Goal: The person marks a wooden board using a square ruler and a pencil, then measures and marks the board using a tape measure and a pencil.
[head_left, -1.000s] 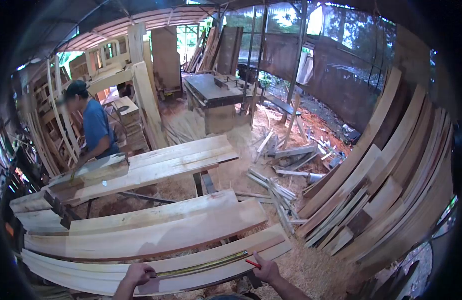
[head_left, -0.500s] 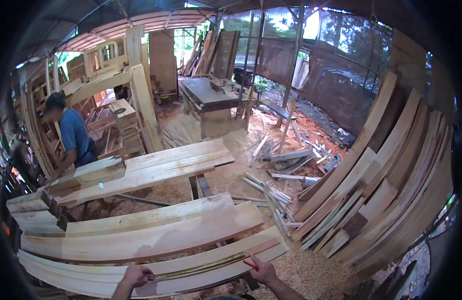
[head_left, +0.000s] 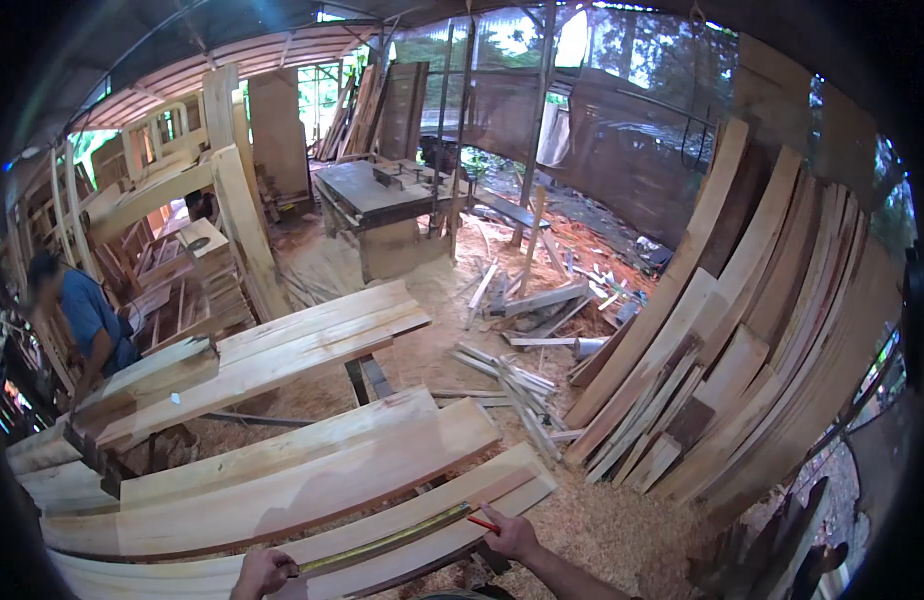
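A yellow tape measure [head_left: 392, 540] lies stretched along a pale plank [head_left: 422, 555] close in front of me. My left hand [head_left: 263, 573] is closed at the tape's left end, its fingers pinched there. At the other end, my right hand [head_left: 512, 537] grips a red pencil [head_left: 484, 523] that points left, near the plank's right end. The right index finger reaches toward the tape's tip; whether it touches is too small to tell.
Wide boards [head_left: 312, 490] lie just beyond the plank, with more boards [head_left: 312, 335] farther back. Tall planks [head_left: 722, 330] lean at the right. A saw table [head_left: 382, 195] stands behind scrap wood [head_left: 527, 385]. A person in a blue shirt [head_left: 94, 325] is at the left.
My view has turned to the right, so the surroundings sit farther left in the picture. Both hands stay at the tape's ends, and the person at the left leans a little lower.
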Demonstrator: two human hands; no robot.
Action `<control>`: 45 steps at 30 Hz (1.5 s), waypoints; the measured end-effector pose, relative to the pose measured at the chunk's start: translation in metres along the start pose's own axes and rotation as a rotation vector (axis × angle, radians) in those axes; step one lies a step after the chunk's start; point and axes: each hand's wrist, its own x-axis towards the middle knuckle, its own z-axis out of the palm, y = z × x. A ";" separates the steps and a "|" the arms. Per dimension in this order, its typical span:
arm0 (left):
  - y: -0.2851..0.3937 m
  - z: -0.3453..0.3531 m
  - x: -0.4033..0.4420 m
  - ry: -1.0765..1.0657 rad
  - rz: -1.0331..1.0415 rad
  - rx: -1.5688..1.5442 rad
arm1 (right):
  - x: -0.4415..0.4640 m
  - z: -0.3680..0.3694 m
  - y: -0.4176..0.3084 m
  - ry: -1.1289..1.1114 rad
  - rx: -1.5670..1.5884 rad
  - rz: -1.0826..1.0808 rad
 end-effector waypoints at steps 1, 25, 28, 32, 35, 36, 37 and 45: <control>-0.001 0.000 0.001 -0.006 -0.008 -0.001 | 0.000 -0.001 -0.001 -0.003 -0.003 0.008; -0.001 0.000 -0.002 0.017 0.037 -0.016 | 0.001 -0.006 -0.008 0.016 0.028 -0.015; 0.000 -0.001 -0.003 0.012 0.018 -0.033 | 0.002 -0.005 -0.007 0.027 0.036 -0.024; 0.002 -0.002 -0.002 -0.002 0.011 0.016 | 0.001 -0.007 -0.008 0.021 0.044 -0.019; 0.000 -0.001 -0.001 0.008 0.050 0.018 | 0.001 -0.007 -0.008 0.020 0.042 -0.016; 0.001 -0.001 -0.002 0.002 0.024 0.006 | 0.001 -0.006 -0.007 0.023 0.047 -0.019; 0.002 -0.002 -0.002 -0.003 -0.002 -0.005 | 0.001 -0.006 -0.006 0.026 0.052 -0.022; 0.004 -0.002 -0.003 0.012 0.000 -0.012 | 0.001 -0.007 -0.008 0.024 0.048 -0.018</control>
